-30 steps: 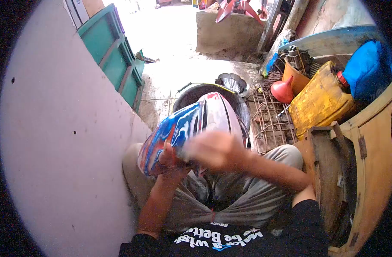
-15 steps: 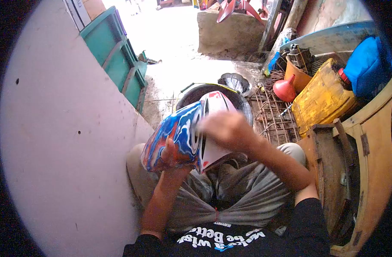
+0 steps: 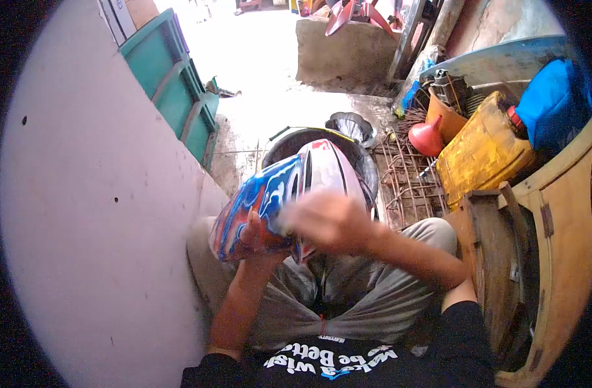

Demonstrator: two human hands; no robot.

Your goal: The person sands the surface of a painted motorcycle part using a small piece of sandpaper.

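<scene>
A rounded, helmet-like painted shell (image 3: 331,169) rests over my lap. Its left side is swirled in blue, red and white, and its right side is white with red patches and dark lines. My left hand (image 3: 254,238) supports the swirled side from below, thumb up against the surface. Over the near part of the shell is my right hand (image 3: 331,220), blurred by motion, with its fingers drawn together. A pale smear shows at those fingertips, and what they hold is too blurred to make out.
A dark tub (image 3: 289,143) stands just beyond the shell, near a black scalloped bowl (image 3: 351,124). At right are a wire rack (image 3: 409,181), a red funnel (image 3: 426,136), a yellow jerrycan (image 3: 486,152) and a wooden frame (image 3: 564,239). A pale wall (image 3: 108,213) borders my left.
My right hand has moved down and slightly left across the shell, toward its near edge. My left hand keeps its hold, and the shell stays almost in place.
</scene>
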